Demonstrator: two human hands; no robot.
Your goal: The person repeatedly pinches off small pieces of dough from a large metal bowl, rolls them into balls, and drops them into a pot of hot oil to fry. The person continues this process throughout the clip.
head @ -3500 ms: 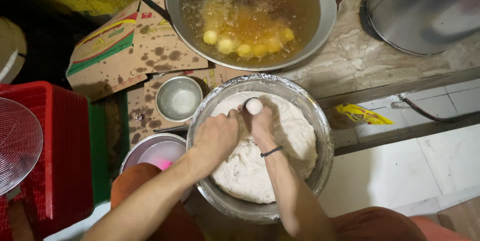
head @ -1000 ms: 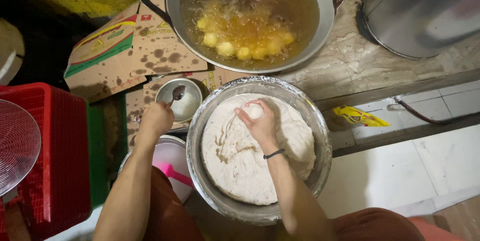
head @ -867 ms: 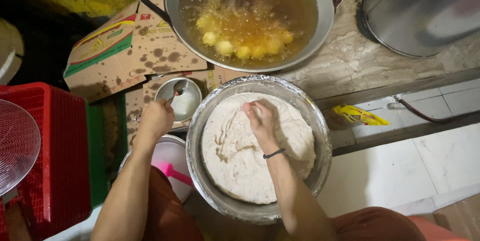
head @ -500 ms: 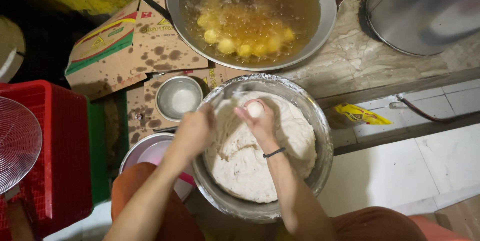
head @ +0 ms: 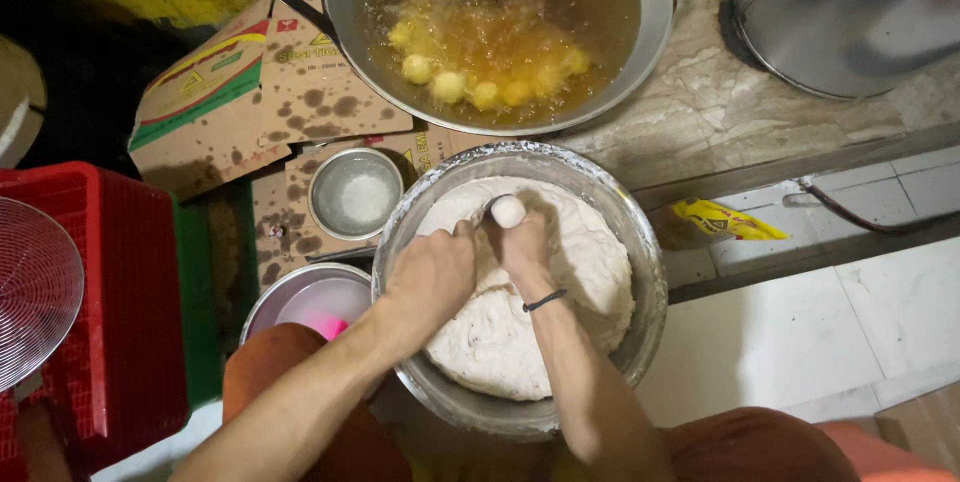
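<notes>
A round dough ball (head: 508,211) sits at the top of the right hand (head: 527,248), squeezed up out of the closed fist; being round, it has no long axis, and it faces toward the wok. The left hand (head: 432,277) is curled around a spoon (head: 480,218) whose tip meets the ball, the handle hidden in the fist. Both hands are over the white dough (head: 520,322) in the metal bowl (head: 640,272) (rim close on all sides). Beyond the rim, the wok (head: 345,2) of oil holds yellow fried balls (head: 470,87), its top cut off. A small water bowl (head: 355,194) stands left on stained cardboard (head: 250,92); tiled floor (head: 790,332) opens right.
</notes>
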